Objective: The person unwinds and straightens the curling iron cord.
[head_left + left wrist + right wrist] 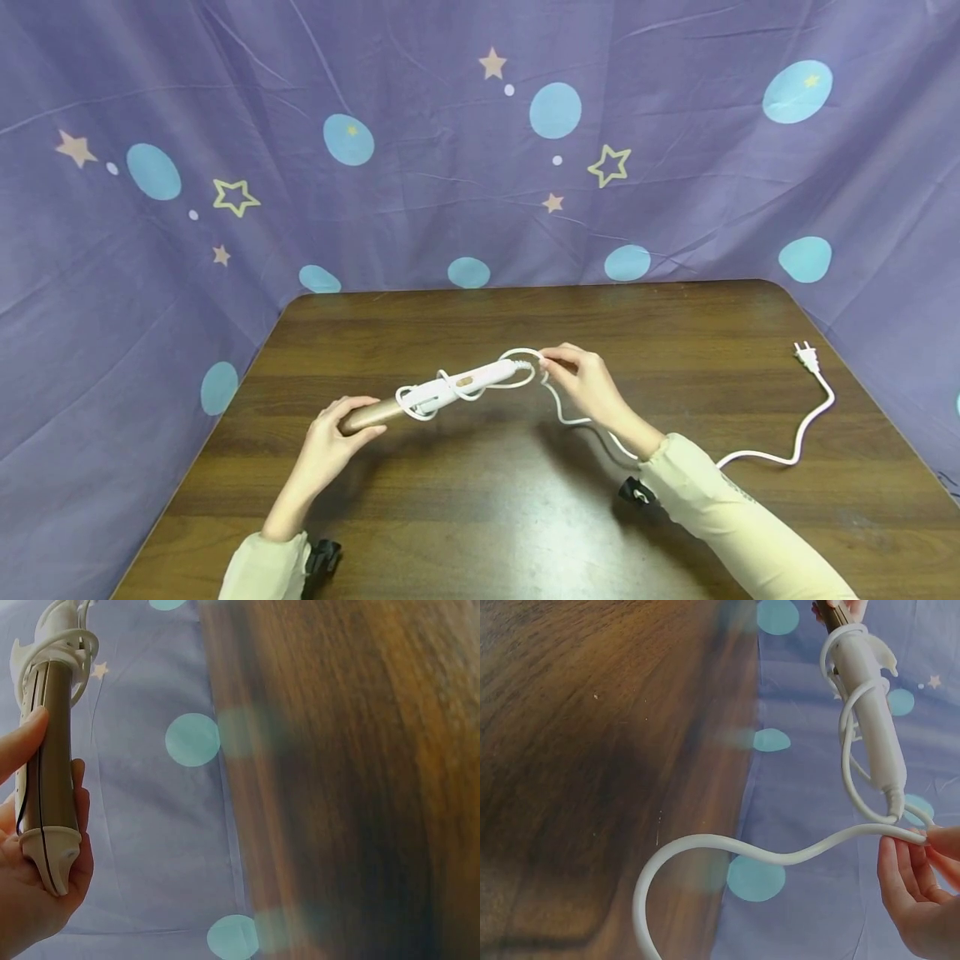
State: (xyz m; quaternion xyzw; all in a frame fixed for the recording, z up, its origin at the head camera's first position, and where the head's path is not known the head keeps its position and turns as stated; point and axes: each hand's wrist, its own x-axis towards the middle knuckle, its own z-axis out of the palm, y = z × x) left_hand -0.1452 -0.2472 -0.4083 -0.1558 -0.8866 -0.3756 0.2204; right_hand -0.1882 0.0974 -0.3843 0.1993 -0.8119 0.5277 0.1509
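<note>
My left hand grips a curling iron by its gold barrel, thumb on one side and fingers round the other. The white handle points up and to the right, with loose loops of its white cord wound about it. Between thumb and fingertips, my right hand pinches the cord just beyond the handle's end. From there the cord sags to the table and passes under the right forearm. It ends in a two-pin plug at the right.
The brown wooden table lies beneath both hands. Behind it and along both sides hangs a purple curtain with stars and blue dots. Black straps show at the wrists.
</note>
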